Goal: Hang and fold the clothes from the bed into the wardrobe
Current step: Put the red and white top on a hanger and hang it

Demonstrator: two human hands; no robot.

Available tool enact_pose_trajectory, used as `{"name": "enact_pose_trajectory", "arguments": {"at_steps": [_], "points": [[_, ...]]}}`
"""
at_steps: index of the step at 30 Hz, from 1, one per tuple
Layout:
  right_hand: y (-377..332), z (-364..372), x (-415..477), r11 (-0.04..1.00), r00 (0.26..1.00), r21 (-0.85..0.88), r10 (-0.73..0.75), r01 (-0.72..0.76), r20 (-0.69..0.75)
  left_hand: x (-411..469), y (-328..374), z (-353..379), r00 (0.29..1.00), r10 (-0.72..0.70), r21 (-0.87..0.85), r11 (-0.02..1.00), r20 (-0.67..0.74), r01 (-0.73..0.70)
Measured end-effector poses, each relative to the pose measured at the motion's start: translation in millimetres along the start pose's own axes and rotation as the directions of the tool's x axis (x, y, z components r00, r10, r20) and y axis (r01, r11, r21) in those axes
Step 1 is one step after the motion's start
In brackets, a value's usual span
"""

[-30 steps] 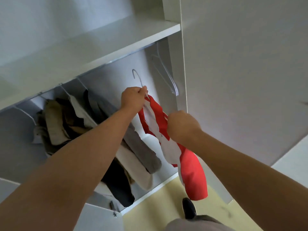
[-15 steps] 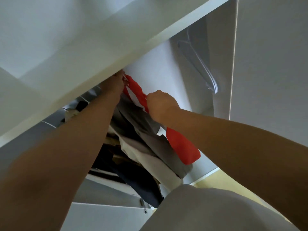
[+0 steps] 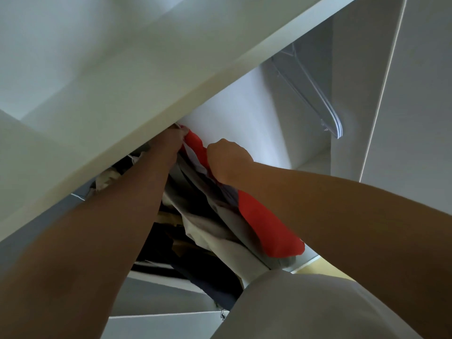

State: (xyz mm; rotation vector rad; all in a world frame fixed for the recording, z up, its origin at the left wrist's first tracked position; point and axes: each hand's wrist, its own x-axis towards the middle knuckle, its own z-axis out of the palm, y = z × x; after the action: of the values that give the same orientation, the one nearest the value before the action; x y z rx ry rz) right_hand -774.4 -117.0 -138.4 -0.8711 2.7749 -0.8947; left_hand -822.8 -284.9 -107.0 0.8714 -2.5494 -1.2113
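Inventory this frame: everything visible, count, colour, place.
red and white garment: one, red and white, right end of the hung row
hung clothes: several, grey, beige and dark, under the shelf
empty hangers: count unclear, clear, wardrobe's right end
shelf: one, white, above the clothes
floor: pale yellow, lower right
trouser leg: one, grey, bottom of view
left hand: grips the garment's top, under the shelf edge
right hand: grips the garment lower down

White wardrobe point(image 3: 415, 118): broad shelf point(image 3: 122, 106) slants overhead, front edge shaded. Back panel point(image 3: 239, 111) brightly lit. Strip of yellowish floor point(image 3: 325, 267) at lower right.
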Motion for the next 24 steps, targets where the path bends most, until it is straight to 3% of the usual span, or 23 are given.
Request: {"name": "enact_pose_trajectory", "arguments": {"at_steps": [4, 6, 10, 13, 16, 19, 21, 24], "points": [[6.6, 15.3, 5.9, 0.999, 0.999, -0.020, 0.031, -0.031, 0.005, 1.6, -12.3, 1.9, 0.991, 0.137, 0.155, 0.979, 0.001, -0.135], [10.1, 19.9, 10.1, 0.999, 0.999, -0.035, 0.041, -0.041, 0.023, 1.8, -11.0, 1.9, 0.982, 0.188, 0.334, 0.925, 0.005, -0.179], [25.6, 23.6, 16.8, 0.995, 0.993, 0.002, 0.097, -0.098, 0.062, -6.1, -5.4, 5.8, 0.956, 0.291, 0.628, 0.750, -0.030, -0.209], [43.3, 19.5, 13.7, 0.972, 0.976, 0.101, 0.216, -0.213, -0.020, -21.4, 3.2, 23.2, 0.869, 0.494, 0.779, 0.537, 0.021, -0.324], [69.6, 7.9, 2.4, 0.882, 0.877, 0.273, 0.440, -0.383, -0.193, -28.0, 21.2, 56.0, 0.769, 0.625, 0.645, 0.533, 0.136, -0.547], [98.8, -3.5, -16.1, 0.665, 0.690, 0.585, 0.686, -0.465, -0.231, -30.5, 49.2, 98.9, 0.725, 0.641, 0.427, 0.598, 0.253, -0.678], [113.9, -6.4, -31.6, 0.551, 0.592, 0.695, 0.775, -0.463, -0.221, -34.1, 65.7, 130.0, 0.742, 0.596, 0.227, 0.712, 0.306, -0.665], [132.8, -3.8, -55.0, 0.457, 0.523, 0.763, 0.832, -0.457, -0.185, -39.8, 83.2, 175.6, 0.799, 0.460, -0.070, 0.879, 0.387, -0.472]]}}
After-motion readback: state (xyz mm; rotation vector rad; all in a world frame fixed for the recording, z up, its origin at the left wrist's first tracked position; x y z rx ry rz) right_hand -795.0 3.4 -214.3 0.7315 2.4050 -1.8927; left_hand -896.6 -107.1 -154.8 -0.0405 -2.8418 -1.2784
